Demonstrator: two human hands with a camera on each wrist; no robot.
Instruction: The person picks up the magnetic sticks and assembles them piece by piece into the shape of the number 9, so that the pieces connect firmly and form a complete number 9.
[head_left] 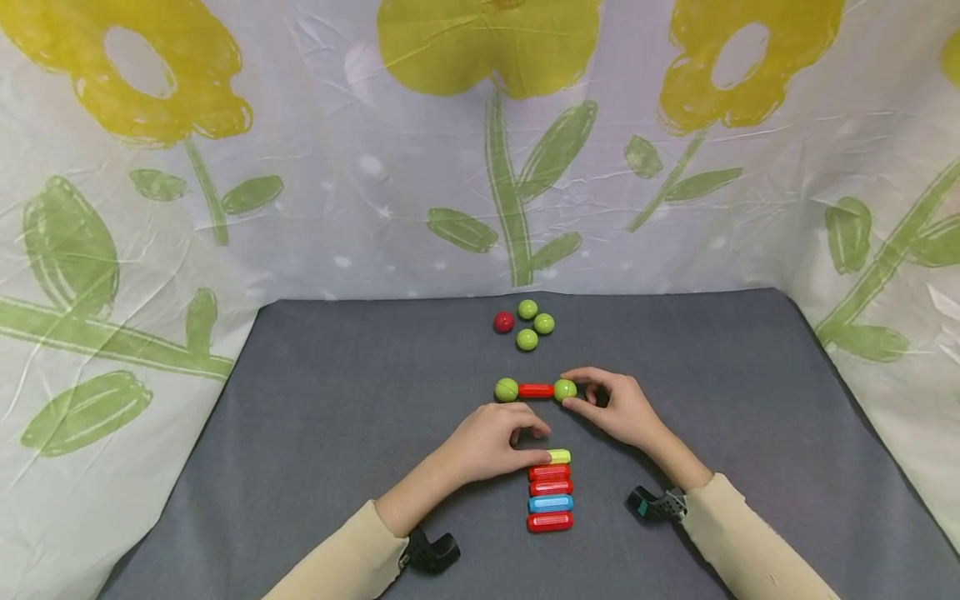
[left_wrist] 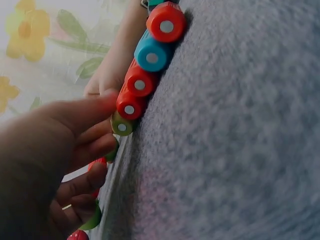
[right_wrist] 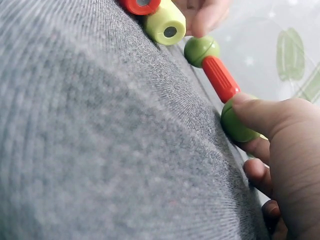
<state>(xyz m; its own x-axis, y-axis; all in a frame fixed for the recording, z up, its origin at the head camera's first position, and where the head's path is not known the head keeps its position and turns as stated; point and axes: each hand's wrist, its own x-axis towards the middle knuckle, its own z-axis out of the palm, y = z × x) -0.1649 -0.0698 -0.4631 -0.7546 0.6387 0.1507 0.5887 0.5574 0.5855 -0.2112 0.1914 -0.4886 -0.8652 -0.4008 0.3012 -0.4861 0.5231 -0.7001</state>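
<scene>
With the right hand [head_left: 617,410], pinching a green ball [head_left: 565,390] at the three-o'clock end of a red rod [head_left: 536,391]. With the left hand [head_left: 493,442] loosely open, at a yellow rod [head_left: 561,457] toward five o'clock; at twelve, four balls [head_left: 544,324].

White sheet [head_left: 322,225] w/ pics hangs at the top & down both sides of the frame. Big yellow flower [head_left: 198,71] upper L, yellow bloom [head_left: 487,46] top mid, yellow blossom [head_left: 798,42] upper R. Fat green stem [head_left: 112,343] far L, abt mid-height. Dark gray counter [head_left: 360,358] fills the btm mid.
</scene>
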